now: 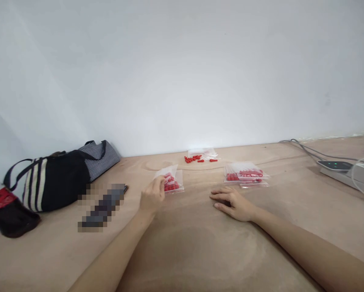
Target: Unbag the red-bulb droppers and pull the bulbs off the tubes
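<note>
My left hand (153, 196) is closed on the edge of a small clear zip bag (173, 179) partly filled with red capsules, resting on the wooden table (188, 251). My right hand (232, 202) lies flat on the table with fingers stretched out, holding nothing. Just beyond it sits a stack of filled clear bags (245, 174) with red capsules. Farther back, near the wall, several loose red capsules (197, 158) lie beside empty clear bags (204, 153).
A black bag with white stripes (58, 176) sits at the left, a dark red-trimmed item (8, 213) in front of it. A blurred dark object (104, 205) lies beside my left arm. At the right, a power strip (349, 172) with cables.
</note>
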Demonstrator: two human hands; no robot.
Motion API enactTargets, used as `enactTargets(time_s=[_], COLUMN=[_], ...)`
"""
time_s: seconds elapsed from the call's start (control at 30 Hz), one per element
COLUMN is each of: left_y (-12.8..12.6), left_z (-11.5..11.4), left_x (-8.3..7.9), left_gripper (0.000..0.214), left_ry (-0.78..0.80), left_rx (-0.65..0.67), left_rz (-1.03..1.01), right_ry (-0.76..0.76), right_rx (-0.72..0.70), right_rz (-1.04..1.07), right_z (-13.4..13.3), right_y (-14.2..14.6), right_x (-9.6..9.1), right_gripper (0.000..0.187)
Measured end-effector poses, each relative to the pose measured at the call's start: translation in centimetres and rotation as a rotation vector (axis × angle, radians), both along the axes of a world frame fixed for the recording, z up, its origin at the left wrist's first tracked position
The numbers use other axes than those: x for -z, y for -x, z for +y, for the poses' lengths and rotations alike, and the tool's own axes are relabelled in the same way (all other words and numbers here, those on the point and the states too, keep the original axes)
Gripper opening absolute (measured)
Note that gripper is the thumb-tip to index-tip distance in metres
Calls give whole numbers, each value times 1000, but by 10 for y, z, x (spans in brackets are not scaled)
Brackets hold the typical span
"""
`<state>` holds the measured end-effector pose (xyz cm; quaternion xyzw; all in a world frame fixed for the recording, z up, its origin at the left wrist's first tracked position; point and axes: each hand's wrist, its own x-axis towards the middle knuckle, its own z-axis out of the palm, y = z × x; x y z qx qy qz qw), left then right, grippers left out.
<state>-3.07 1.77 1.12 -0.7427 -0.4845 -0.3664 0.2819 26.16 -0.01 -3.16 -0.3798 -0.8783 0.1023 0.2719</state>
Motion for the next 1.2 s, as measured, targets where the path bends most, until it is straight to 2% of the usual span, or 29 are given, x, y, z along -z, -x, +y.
enactTargets(time_s=[0.07,0.17,0.27,0.33,0.47,0.63,0.73,0.83,0.97,1.03,1.1,1.13,1.2], left_y=[-20,-47,-68,-78,-81,-60,-55,-59,-63,-64,-65,-66,-71], left_z=[-7,-14,-15,-14,-17,-20,-15,-9,-9,-11,-14,-15,-16], left_x=[8,22,31,31,23,19,22,24,23,23,22,22,21], left_gripper=[18,21,22,20,13,15,21,22,19,15,10,12,21], left_ry=[-12,70,222,304,383,525,595,627,637,593,575,609,777], left_rx=[158,322,398,419,392,343,402,465,543,502,376,313,248], left_rz=[101,172,178,148,55,-32,-74,-103,-107,-152,-261,-332,-510], right_ry=[7,8,7,7,2,-87,-192,-285,-341,-359,-374,-382,-413], right_rx=[-5,-10,-2,-1,39,87,69,64,68,96,135,154,187], right_rz=[-1,-5,-17,-19,7,21,-1,-35,-30,-28,-23,-18,0], right_z=[0,0,0,-1,-3,-6,-4,0,4,5,4,4,4], right_y=[0,1,2,3,3,10,24,37,39,37,34,33,34], right_x=[-1,-2,-2,-2,-4,-10,-12,-11,-7,-5,-3,-2,-1], right_gripper=[34,34,34,34,35,41,40,26,19,18,17,17,18])
